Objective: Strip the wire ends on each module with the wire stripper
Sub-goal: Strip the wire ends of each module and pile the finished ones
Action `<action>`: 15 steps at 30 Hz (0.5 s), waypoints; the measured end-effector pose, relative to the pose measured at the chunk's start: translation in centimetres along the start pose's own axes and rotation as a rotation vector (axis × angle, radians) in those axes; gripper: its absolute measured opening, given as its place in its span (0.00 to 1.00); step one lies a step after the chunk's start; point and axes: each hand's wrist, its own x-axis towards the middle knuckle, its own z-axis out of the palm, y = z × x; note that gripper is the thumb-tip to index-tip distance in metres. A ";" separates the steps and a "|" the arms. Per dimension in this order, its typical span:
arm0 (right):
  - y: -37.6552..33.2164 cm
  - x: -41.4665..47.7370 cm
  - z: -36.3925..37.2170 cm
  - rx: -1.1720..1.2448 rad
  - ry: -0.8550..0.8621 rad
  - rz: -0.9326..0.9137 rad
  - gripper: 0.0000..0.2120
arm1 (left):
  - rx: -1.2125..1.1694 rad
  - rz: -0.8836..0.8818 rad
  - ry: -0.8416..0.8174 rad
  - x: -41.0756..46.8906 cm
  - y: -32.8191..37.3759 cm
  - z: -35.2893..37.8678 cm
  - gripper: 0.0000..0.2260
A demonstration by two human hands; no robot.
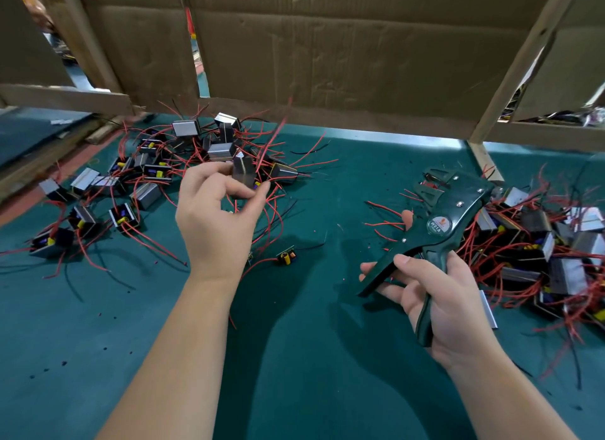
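The left hand [216, 207] pinches a module [244, 174] above the bench [294, 357], apparently by its sides. The right hand [438, 295] grasps the wire stripper [438, 230], its handles spread.

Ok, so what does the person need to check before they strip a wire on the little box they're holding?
1. Left hand has a grip on the module: ok, the fingertips pinch it.
2. Right hand holds the wire stripper by its handles: ok.
3. A wire end sits in the stripper's jaws: not ok, the module and the stripper are well apart.
4. Jaws free of old scraps: cannot tell, something red seems to show there.
5. Which of this module's wire ends are already bare: cannot tell, too small to see.
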 end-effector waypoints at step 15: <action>-0.2 -0.1 0.5 0.102 -0.185 0.134 0.26 | -0.794 -0.757 -0.688 -1.5 4.4 0.5 0.13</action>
